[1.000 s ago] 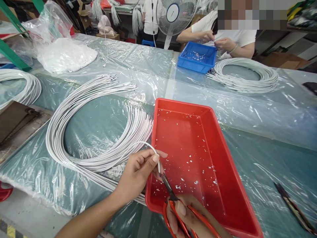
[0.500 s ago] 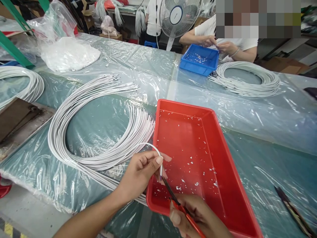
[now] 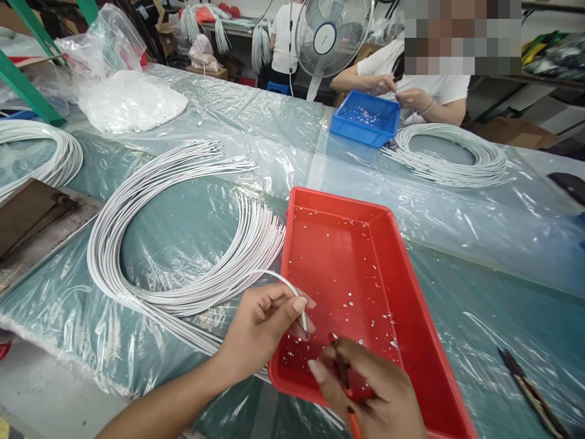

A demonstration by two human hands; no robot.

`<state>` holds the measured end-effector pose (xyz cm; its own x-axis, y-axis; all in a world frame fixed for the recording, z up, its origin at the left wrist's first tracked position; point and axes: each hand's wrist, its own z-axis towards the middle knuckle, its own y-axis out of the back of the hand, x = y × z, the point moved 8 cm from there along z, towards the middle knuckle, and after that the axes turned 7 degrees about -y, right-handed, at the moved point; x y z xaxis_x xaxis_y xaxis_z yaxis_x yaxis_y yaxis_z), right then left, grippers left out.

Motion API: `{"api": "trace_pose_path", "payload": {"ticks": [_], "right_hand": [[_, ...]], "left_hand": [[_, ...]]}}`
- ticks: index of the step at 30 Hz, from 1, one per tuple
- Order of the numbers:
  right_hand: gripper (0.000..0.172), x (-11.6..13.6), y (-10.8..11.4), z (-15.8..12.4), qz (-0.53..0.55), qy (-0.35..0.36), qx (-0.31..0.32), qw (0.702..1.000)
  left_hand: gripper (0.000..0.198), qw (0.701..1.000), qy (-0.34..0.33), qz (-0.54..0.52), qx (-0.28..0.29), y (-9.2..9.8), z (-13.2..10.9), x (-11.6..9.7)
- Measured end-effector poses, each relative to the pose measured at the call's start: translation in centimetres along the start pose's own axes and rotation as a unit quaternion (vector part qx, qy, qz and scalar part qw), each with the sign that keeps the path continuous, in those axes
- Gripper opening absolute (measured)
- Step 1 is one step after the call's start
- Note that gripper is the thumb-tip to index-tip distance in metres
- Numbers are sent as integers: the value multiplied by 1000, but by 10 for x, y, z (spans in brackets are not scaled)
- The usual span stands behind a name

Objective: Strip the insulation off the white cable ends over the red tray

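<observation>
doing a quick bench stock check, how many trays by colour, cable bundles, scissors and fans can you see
red tray: 1
blue tray: 1
white cable bundles: 3, one by the left hand at, one at the left edge, one by the co-worker
scissors: 2, one in the right hand at, one on the table at right
fan: 1
total: 8

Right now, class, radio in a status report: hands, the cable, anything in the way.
Left hand pinching white cable end over red tray. Right hand gripping red-handled scissors, blades hidden. Cable bundle beside tray, nothing between hands.
</observation>
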<state>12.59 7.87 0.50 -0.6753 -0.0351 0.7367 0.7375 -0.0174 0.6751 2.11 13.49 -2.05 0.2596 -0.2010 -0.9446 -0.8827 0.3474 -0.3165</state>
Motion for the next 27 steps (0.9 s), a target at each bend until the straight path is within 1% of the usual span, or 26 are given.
{"api": "trace_pose_path", "payload": {"ticks": [2, 3, 6, 10, 12, 17, 20, 25, 27], "right_hand": [[19, -6, 8, 4, 59, -63, -44, 995], [15, -8, 11, 5, 83, -84, -64, 991], [4, -11, 14, 8, 152, -113, -100, 977], [5, -10, 14, 8, 172, -107, -122, 972], [7, -9, 15, 8, 176, -99, -127, 971], [7, -6, 15, 8, 177, -84, -127, 972], [6, -5, 16, 7, 148, -76, -131, 977], [9, -1, 15, 6, 87, -49, -125, 987], [10, 2, 15, 5, 72, -30, -132, 988]], "left_hand": [[22, 999, -25, 40, -25, 4, -3, -2], [21, 997, -41, 64, -32, 5, -5, -3], [19, 983, -100, 147, -42, 6, -11, -10], [13, 954, -192, 226, -40, 2, -17, -25], [14, 942, -221, 248, -38, 0, -19, -29], [17, 915, -270, 297, -28, -5, -23, -33], [19, 902, -296, 314, -25, -6, -26, -34], [17, 888, -315, 335, -19, -8, -28, -35], [17, 881, -323, 345, -16, -10, -29, -36]]}}
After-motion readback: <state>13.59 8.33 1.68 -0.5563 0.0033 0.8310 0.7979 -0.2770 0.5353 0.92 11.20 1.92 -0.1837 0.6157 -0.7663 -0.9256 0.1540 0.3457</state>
